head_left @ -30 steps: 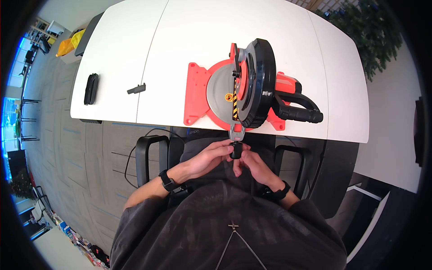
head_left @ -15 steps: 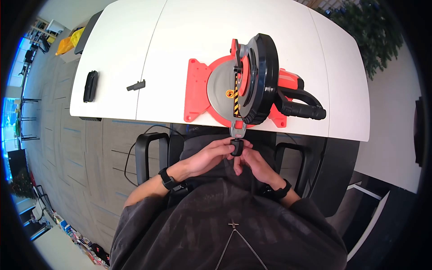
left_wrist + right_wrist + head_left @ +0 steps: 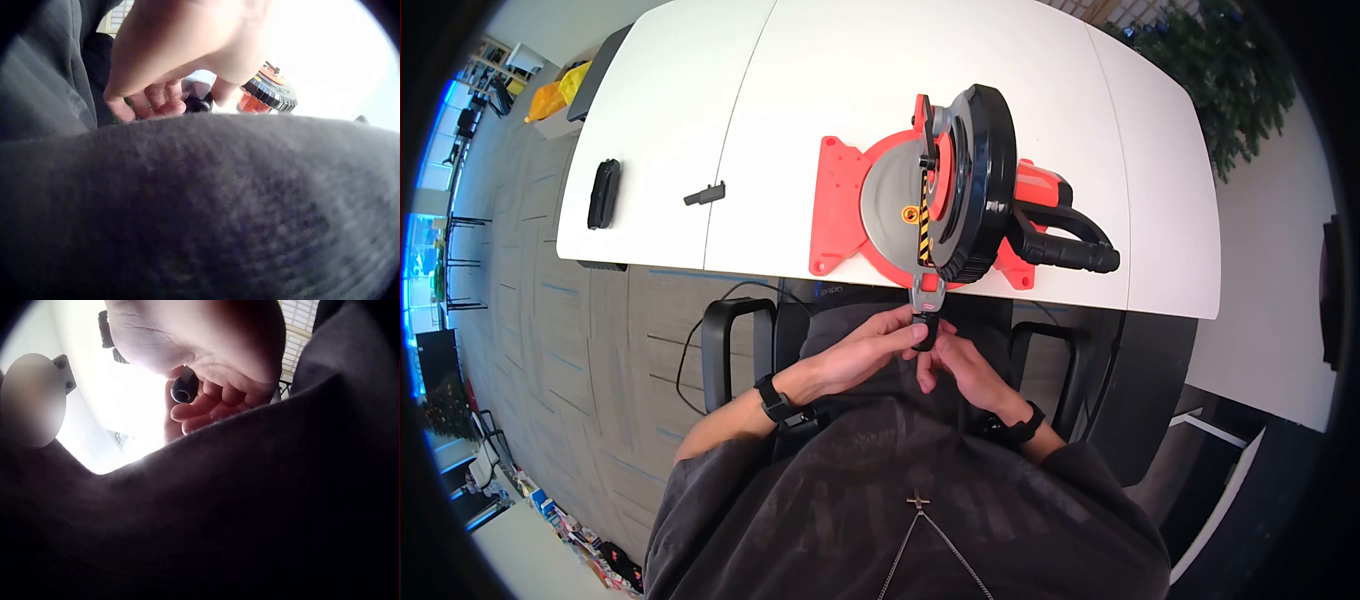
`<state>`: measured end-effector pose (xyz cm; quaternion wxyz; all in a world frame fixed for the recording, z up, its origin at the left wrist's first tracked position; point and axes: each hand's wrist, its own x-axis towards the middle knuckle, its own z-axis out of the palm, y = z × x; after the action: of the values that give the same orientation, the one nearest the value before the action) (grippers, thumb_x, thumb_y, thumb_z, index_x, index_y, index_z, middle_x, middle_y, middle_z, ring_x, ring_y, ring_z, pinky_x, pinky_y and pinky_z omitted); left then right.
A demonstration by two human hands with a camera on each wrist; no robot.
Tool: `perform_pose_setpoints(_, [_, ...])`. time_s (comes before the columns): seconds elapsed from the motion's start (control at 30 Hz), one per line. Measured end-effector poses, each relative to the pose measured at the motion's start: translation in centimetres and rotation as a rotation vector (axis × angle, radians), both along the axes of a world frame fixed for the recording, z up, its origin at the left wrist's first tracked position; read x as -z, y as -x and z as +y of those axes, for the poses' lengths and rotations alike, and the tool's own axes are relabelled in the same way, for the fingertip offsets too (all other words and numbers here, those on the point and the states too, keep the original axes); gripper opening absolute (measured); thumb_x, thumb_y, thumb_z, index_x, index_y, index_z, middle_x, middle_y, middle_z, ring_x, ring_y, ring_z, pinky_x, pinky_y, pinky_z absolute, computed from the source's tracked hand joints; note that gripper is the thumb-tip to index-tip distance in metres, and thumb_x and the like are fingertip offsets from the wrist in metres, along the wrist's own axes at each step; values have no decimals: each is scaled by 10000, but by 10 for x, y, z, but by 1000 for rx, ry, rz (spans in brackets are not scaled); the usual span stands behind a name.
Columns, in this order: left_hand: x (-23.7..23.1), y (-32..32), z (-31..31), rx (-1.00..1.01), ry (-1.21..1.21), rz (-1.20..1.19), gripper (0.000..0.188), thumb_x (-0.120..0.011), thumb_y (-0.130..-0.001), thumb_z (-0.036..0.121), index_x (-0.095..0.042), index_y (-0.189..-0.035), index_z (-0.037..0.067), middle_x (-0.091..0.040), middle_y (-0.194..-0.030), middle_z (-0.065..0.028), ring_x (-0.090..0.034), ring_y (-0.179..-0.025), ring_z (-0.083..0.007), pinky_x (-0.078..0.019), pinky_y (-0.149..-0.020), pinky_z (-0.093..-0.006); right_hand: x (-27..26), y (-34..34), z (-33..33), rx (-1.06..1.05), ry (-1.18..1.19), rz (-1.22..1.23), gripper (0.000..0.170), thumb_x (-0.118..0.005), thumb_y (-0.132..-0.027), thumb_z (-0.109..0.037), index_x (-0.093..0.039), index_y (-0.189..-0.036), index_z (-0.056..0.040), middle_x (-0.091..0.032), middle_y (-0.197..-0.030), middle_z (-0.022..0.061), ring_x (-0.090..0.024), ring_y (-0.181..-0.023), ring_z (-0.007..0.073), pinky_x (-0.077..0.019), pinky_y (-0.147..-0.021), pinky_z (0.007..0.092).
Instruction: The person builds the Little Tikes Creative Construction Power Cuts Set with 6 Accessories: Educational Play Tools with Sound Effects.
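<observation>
left hand (image 3: 865, 348) clamped on black knob (image 3: 931, 328) in the gap between table edge (image 3: 770, 270) and lap (image 3: 835, 325), right hand (image 3: 966, 370) alongside, hold unclear

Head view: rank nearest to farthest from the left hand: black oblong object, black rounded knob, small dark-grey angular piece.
1. Black rounded knob: held by the left hand.
2. Small dark-grey angular piece: forward-left, on the white table.
3. Black oblong object: farther left, near the table's edge.

Bare table (image 3: 775, 110) left of saw (image 3: 978, 190), passable up to black part (image 3: 705, 194), then case (image 3: 604, 194). Right of saw: handle (image 3: 1075, 254) juts out, blocks.
</observation>
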<state>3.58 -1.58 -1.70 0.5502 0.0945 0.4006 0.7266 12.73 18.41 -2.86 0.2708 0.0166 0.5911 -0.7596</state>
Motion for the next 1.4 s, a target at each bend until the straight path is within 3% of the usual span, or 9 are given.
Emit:
perform_pose_setpoints(0.1, [2, 3, -4, 13, -108, -92, 492, -563, -1095, 380, -570, -1435, 25, -616, -1404, -35, -557, -1125, -90, -395, -899, -258, -1, 0, 0, 16, 19, -29, 569, -264, -1168, -381, -589, -845, -43, -618, -800, 36, -592, -775, 142, -476, -823, 325])
perform_pose_setpoints(0.2, [6, 2, -5, 6, -89, -103, 509, -572, -1091, 385, -567, -1447, 21, -603, -1448, -40, -562, -1136, -85, -393, -890, -246, -5, -1, -2, 18, 23, -33, 559, -272, -1167, -378, -591, -854, -43, -612, -785, 33, -590, -768, 140, -477, -815, 319])
perform_pose_setpoints(0.3, [5, 2, -5, 44, -17, -14, 510, -582, -1088, 389, -574, -1440, 20, -613, -1419, -37, -558, -1093, -76, -398, -879, -245, 1, -2, 0, 2, 6, -10, 556, -277, -1166, -378, -593, -855, -43, -607, -777, 32, -588, -778, 139, -472, -819, 315])
perform_pose_setpoints(0.4, [3, 1, 0, 23, 16, 71, 453, -548, -1103, 333, -567, -1419, 9, -728, -999, -29, -547, -896, -58, -389, -822, -244, 1, 1, -1, -1, -3, -6, 556, -279, -1166, -378, -593, -854, -43, -607, -779, 31, -587, -788, 139, -467, -823, 312])
perform_pose_setpoints(0.7, [-6, 1, -1, -21, -58, -79, 502, -513, -1117, 382, -541, -1449, 7, -702, -1012, -19, -584, -915, -75, -380, -809, -250, -5, 1, -1, 6, 13, -34, 564, -274, -1168, -374, -585, -831, -45, -617, -788, 33, -587, -783, 139, -468, -820, 312])
perform_pose_setpoints(0.8, [0, 2, -3, 12, -102, -68, 505, -509, -1121, 371, -529, -1467, 3, -696, -1069, -26, -595, -939, -77, -380, -815, -250, 3, -1, 1, 3, 7, -21, 565, -275, -1168, -373, -586, -829, -45, -617, -790, 32, -587, -781, 139, -470, -821, 317])
perform_pose_setpoints(0.9, [9, 2, -6, 49, -49, -48, 461, -553, -1106, 377, -569, -1420, 40, -563, -1489, -76, -541, -1204, -103, -413, -931, -275, 2, -3, 0, -10, 5, -14, 559, -279, -1168, -372, -589, -840, -41, -618, -791, 32, -586, -783, 138, -469, -821, 316])
perform_pose_setpoints(1.0, [-1, -1, 0, 3, -7, 18, 461, -529, -1116, 357, -558, -1416, 10, -718, -948, -7, -551, -863, -69, -383, -818, -248, 1, -2, 0, -12, -5, -14, 545, -282, -1168, -372, -600, -886, -30, -617, -792, 29, -586, -783, 135, -468, -818, 311])
perform_pose_setpoints(1.4, [1, 1, -2, 11, -38, -60, 463, -519, -1118, 325, -522, -1467, 22, -714, -1092, -19, -538, -880, -64, -385, -837, -244, -1, 0, 0, -2, 24, -1, 505, -289, -1170, -361, -607, -1002, -6, -608, -799, 31, -590, -767, 136, -482, -800, 316])
